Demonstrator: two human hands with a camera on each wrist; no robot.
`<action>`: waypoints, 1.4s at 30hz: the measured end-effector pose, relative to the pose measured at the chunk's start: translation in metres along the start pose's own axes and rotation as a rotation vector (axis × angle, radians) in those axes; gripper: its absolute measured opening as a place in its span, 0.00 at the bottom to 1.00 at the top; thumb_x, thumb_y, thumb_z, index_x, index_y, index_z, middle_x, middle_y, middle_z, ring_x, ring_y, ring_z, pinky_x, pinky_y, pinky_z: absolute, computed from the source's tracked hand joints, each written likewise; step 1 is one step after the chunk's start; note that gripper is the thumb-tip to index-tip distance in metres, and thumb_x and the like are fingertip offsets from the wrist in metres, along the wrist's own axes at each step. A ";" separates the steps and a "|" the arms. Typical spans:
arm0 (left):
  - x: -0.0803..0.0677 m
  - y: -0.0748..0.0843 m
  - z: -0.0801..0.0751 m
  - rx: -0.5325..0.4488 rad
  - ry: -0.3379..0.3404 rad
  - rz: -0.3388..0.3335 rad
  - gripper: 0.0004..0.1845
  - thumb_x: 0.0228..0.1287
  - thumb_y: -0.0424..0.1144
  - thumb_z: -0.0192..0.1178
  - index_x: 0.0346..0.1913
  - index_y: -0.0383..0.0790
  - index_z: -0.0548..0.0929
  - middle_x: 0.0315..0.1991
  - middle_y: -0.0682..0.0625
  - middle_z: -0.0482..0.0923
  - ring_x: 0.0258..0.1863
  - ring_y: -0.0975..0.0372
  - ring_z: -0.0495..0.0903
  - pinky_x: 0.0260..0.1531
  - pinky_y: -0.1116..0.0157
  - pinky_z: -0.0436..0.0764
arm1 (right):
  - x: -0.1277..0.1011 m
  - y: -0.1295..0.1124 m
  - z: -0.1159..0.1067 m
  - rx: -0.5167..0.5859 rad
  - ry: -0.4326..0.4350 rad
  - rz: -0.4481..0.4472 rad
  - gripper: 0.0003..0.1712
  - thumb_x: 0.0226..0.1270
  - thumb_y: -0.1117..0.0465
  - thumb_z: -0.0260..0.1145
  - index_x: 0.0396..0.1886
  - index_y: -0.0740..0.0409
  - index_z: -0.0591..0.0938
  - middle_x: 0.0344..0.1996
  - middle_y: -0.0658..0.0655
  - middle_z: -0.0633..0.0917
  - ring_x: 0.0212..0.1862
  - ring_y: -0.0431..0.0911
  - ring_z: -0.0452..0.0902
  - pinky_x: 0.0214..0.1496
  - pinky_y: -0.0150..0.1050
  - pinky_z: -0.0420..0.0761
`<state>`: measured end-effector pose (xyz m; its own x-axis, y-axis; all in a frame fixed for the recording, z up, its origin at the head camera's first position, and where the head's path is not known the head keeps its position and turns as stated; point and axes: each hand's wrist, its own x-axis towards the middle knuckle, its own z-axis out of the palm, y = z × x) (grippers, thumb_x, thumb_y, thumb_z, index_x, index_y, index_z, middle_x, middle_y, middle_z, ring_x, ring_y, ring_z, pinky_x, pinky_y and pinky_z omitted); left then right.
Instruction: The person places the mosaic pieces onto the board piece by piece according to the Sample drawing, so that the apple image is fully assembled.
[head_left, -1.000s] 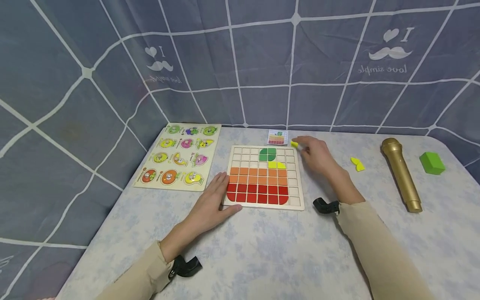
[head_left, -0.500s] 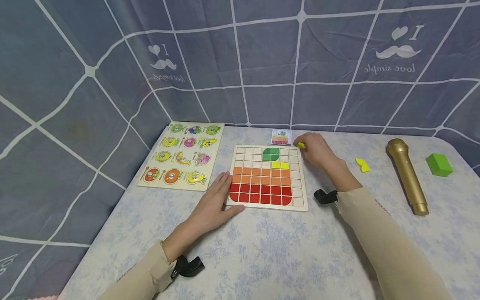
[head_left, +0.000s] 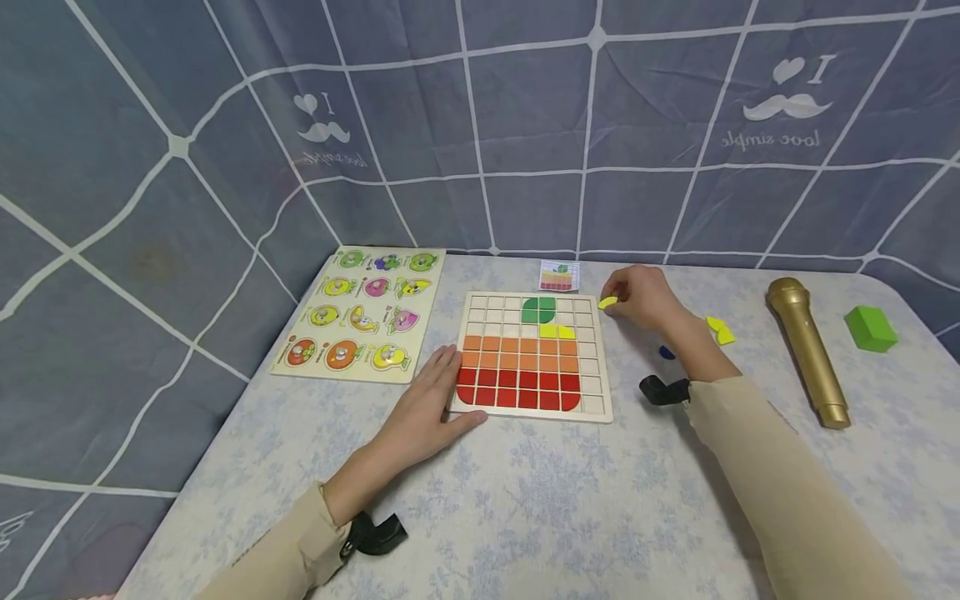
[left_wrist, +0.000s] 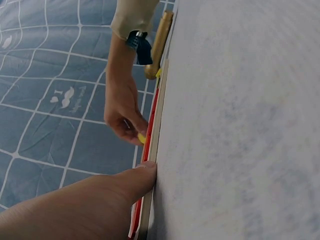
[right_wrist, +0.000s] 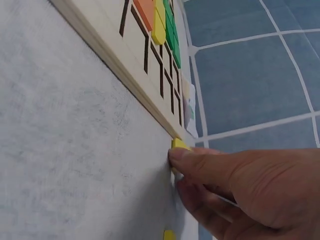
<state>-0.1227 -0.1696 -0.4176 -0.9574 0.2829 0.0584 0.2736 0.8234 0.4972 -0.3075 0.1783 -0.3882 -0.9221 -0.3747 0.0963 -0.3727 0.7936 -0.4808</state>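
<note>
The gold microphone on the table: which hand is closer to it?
Right. The right hand is left of the gold microphone, pinching a yellow piece; the left hand rests farther away, at the grid board's opposite edge.

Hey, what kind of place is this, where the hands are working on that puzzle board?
Probably a home play corner or small makeshift recording booth: a table in a pale floral cloth, walled by a blue grid-patterned curtain. On it lie a wooden grid puzzle board, a fruit peg puzzle and a gold toy microphone.
</note>
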 end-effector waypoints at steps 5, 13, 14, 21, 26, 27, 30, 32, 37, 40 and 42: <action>0.000 -0.001 0.001 0.001 0.001 0.001 0.54 0.69 0.58 0.69 0.83 0.29 0.55 0.85 0.37 0.50 0.86 0.46 0.46 0.82 0.45 0.55 | -0.006 -0.001 0.000 0.019 0.017 0.017 0.06 0.66 0.69 0.74 0.42 0.63 0.91 0.35 0.62 0.90 0.39 0.55 0.81 0.48 0.51 0.75; 0.001 -0.002 0.001 0.014 0.006 0.015 0.54 0.69 0.59 0.68 0.82 0.28 0.55 0.84 0.36 0.52 0.86 0.46 0.47 0.82 0.46 0.54 | -0.015 -0.021 -0.001 0.090 0.115 -0.038 0.08 0.71 0.67 0.70 0.44 0.65 0.91 0.37 0.65 0.91 0.42 0.58 0.87 0.47 0.51 0.77; 0.001 -0.002 0.001 0.015 0.005 0.014 0.54 0.69 0.59 0.68 0.82 0.28 0.55 0.84 0.36 0.52 0.86 0.46 0.47 0.82 0.46 0.54 | -0.014 -0.024 0.000 0.111 0.114 -0.038 0.08 0.71 0.67 0.70 0.44 0.65 0.91 0.37 0.64 0.91 0.42 0.58 0.87 0.48 0.50 0.76; 0.001 0.000 0.000 0.016 -0.002 0.002 0.54 0.69 0.58 0.69 0.82 0.28 0.55 0.85 0.36 0.51 0.86 0.46 0.47 0.82 0.46 0.54 | -0.009 -0.048 0.021 0.219 0.048 -0.041 0.09 0.73 0.62 0.70 0.46 0.62 0.92 0.37 0.61 0.92 0.42 0.54 0.88 0.45 0.43 0.78; 0.001 0.000 0.000 0.012 -0.003 -0.002 0.54 0.69 0.58 0.69 0.82 0.28 0.55 0.85 0.36 0.51 0.86 0.47 0.47 0.82 0.46 0.55 | -0.007 -0.066 0.036 0.252 -0.001 -0.071 0.08 0.72 0.63 0.72 0.46 0.61 0.92 0.36 0.58 0.92 0.39 0.51 0.88 0.45 0.43 0.81; 0.001 0.000 0.000 0.009 -0.002 -0.002 0.54 0.69 0.58 0.69 0.82 0.28 0.55 0.85 0.36 0.51 0.86 0.47 0.47 0.82 0.46 0.55 | -0.007 -0.068 0.038 0.253 -0.010 -0.079 0.08 0.72 0.63 0.72 0.45 0.60 0.92 0.36 0.58 0.92 0.39 0.50 0.87 0.45 0.43 0.82; 0.001 0.000 0.000 0.001 -0.002 -0.002 0.54 0.69 0.58 0.69 0.83 0.29 0.55 0.85 0.36 0.51 0.86 0.46 0.47 0.82 0.45 0.55 | -0.006 -0.076 0.043 0.243 -0.023 -0.109 0.07 0.72 0.63 0.72 0.45 0.59 0.93 0.35 0.56 0.93 0.38 0.48 0.87 0.47 0.44 0.82; 0.001 0.000 0.000 0.004 -0.008 -0.005 0.54 0.69 0.59 0.69 0.83 0.29 0.55 0.85 0.37 0.51 0.86 0.47 0.46 0.82 0.46 0.55 | -0.007 -0.078 0.045 0.232 -0.024 -0.126 0.07 0.73 0.63 0.72 0.44 0.58 0.93 0.35 0.55 0.93 0.38 0.48 0.87 0.47 0.45 0.82; 0.002 0.000 0.000 0.006 -0.015 -0.011 0.54 0.69 0.59 0.69 0.83 0.30 0.55 0.85 0.37 0.51 0.86 0.48 0.46 0.83 0.46 0.55 | -0.009 -0.080 0.049 0.215 -0.012 -0.134 0.07 0.72 0.64 0.72 0.45 0.59 0.93 0.36 0.55 0.92 0.39 0.49 0.87 0.47 0.47 0.85; 0.001 -0.001 0.000 0.003 -0.005 -0.005 0.54 0.69 0.58 0.69 0.83 0.29 0.55 0.85 0.37 0.51 0.86 0.47 0.47 0.82 0.45 0.55 | -0.009 -0.081 0.052 0.215 -0.005 -0.129 0.08 0.71 0.65 0.72 0.46 0.60 0.93 0.38 0.57 0.92 0.41 0.50 0.87 0.47 0.47 0.87; 0.001 -0.001 0.001 0.002 0.000 -0.002 0.54 0.69 0.58 0.69 0.83 0.29 0.55 0.85 0.36 0.51 0.86 0.46 0.47 0.82 0.45 0.55 | -0.009 -0.080 0.054 0.221 0.001 -0.132 0.09 0.71 0.66 0.72 0.47 0.61 0.92 0.39 0.58 0.92 0.42 0.50 0.87 0.49 0.47 0.88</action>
<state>-0.1239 -0.1702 -0.4188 -0.9579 0.2812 0.0573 0.2719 0.8251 0.4952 -0.2633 0.0920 -0.3978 -0.8671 -0.4676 0.1717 -0.4584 0.6140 -0.6425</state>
